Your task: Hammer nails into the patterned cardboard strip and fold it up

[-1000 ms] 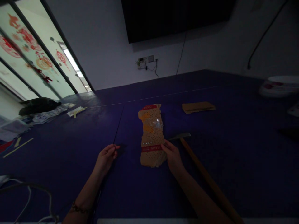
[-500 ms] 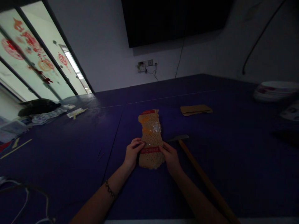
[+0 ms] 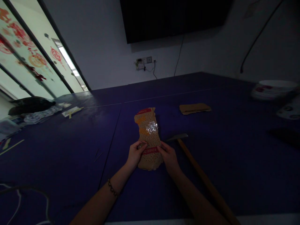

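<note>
A torn piece of brown cardboard (image 3: 151, 139) with several small dark holes, red printed bands and a patch of shiny clear tape lies lengthwise before me. It looks layered at its near end. My left hand (image 3: 136, 153) grips its left edge, thumb and fingertips closed over the top. On the opposite edge, my right hand (image 3: 169, 156) pinches it near the lower red band. Beside my right hand rests a hammer (image 3: 199, 168), its wooden handle running toward me and its metal head pointing left. Two thin nail-like pieces (image 3: 97, 155) lie left of my left hand.
Another folded cardboard piece (image 3: 195, 108) lies farther back on the purple table (image 3: 75, 147). A white tub (image 3: 273, 89) stands at the far right. At the left are a dark bundle (image 3: 32, 105), a small white packet (image 3: 71, 111) and a loose cable (image 3: 47, 203).
My left hand has slid slightly nearer to me along the cardboard's edge. The view has shifted a little, and both hands still hold the cardboard.
</note>
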Available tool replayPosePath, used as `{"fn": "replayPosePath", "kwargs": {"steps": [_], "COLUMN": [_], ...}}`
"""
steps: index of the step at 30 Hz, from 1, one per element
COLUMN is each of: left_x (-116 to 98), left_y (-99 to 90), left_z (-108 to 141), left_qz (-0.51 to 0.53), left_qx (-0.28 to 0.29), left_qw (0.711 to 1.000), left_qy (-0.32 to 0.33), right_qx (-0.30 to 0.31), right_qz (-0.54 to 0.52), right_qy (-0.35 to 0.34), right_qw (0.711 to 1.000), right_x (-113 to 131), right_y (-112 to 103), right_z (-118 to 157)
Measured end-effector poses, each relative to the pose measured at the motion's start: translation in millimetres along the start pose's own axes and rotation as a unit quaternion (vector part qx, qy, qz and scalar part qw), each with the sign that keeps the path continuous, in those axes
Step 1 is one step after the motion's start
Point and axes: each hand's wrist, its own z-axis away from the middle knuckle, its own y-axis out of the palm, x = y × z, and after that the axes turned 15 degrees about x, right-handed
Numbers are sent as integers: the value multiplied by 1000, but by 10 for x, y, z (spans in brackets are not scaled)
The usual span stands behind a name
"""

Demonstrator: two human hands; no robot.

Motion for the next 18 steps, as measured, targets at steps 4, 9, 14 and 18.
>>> {"fn": "replayPosePath", "kwargs": {"steps": [4, 9, 14, 18], "left_x": [-30, -67, -96, -85], "left_y": [7, 14, 25, 26], "left_z": [28, 53, 68, 75], "left_qz": [-34, -94, -166, -198], "left_qx": [6, 11, 10, 4], "left_qw": [999, 994, 984, 978], "left_qy": [6, 44, 61, 70], "right_qx": [0, 2, 5, 11], "right_qz": [-2, -10, 43, 81], "right_qy": [-4, 3, -13, -17], "right_qw": [1000, 1000, 999, 997], "right_x": [-28, -19, 11, 24], "right_y": [-22, -23, -7, 5], "right_z": [2, 14, 24, 33]}}
